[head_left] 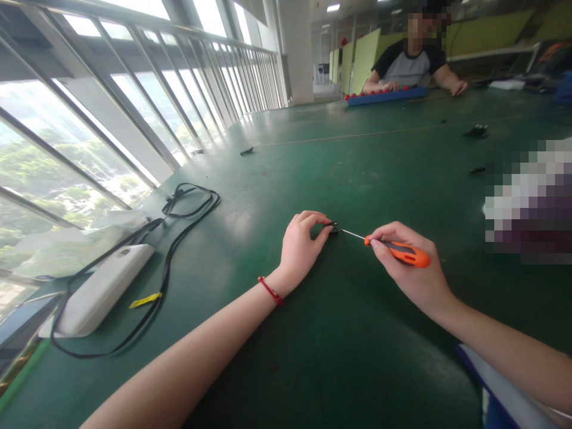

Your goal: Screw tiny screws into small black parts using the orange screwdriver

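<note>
Over the middle of the green table (286,173), my left hand (302,241) pinches a small black part (333,228) between thumb and fingertips; its exact kind is too small to make out. A red bracelet (270,291) circles that wrist. In my right hand (411,274) is a screwdriver (404,252) with an orange and grey handle, its thin metal shaft pointing left. The screwdriver's tip is close beside the black part, seemingly a little apart from it. Both hands are closed on what they hold.
At left lie a white power strip (105,286), a looped black cable (167,268) with a yellow tag, and a clear plastic bag (75,247) by the railing. Small black parts (477,131) lie farther off. Across the table a person (409,68) sits behind a blue tray (386,96).
</note>
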Demonstrator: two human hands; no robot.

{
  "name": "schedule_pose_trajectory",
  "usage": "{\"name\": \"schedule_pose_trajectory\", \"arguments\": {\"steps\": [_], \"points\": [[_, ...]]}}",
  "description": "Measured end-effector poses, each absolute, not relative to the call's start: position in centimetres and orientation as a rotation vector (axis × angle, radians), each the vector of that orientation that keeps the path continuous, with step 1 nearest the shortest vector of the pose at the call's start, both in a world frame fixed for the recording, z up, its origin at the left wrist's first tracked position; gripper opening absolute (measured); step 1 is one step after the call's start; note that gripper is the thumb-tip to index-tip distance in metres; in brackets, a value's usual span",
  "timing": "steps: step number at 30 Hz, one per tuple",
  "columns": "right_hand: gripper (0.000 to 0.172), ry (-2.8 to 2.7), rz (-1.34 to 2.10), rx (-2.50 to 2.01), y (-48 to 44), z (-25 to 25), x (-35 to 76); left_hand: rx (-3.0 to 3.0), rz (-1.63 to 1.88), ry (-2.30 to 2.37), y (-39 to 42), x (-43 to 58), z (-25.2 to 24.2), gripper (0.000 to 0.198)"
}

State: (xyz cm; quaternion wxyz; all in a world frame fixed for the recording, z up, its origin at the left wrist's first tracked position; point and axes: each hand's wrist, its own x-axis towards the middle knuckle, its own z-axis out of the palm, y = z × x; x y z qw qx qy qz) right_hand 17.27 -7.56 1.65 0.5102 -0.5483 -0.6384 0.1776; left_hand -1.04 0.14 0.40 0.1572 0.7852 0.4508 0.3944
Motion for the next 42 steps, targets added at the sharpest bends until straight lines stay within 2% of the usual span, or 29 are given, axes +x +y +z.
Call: {"name": "schedule_pose_trajectory", "arguments": {"steps": [14,18,22,25,29,34,42], "points": [[0.005,-1.531,0.472,-1.336,-7.4,1.6,17.5,2.437,0.821,1.407,-0.8,-0.7,0.9,0.01],[0.004,-1.519,0.5,-1.335,-7.3,1.5,17.5,2.36,0.976,1.477,0.8,-2.0,2.2,0.011],[0.004,-1.512,0.524,-1.329,-7.3,1.4,17.5,2.129,1.108,1.809,4.3,-6.3,4.2,0.019],[0.004,-1.51,0.528,-1.334,-7.3,1.4,17.4,1.94,1.028,2.196,6.7,-11.1,5.1,0.028],[0.004,-1.516,0.53,-1.345,-7.3,1.3,17.4,1.745,0.878,2.434,7.8,-16.6,5.3,0.035],[0.004,-1.529,0.54,-1.34,-7.2,1.3,17.4,1.648,0.672,2.481,7.8,-19.4,5.8,0.041],[0.003,-1.54,0.56,-1.331,-7.2,1.4,17.5,1.651,0.555,2.428,8.3,-20.4,5.2,0.033]]}}
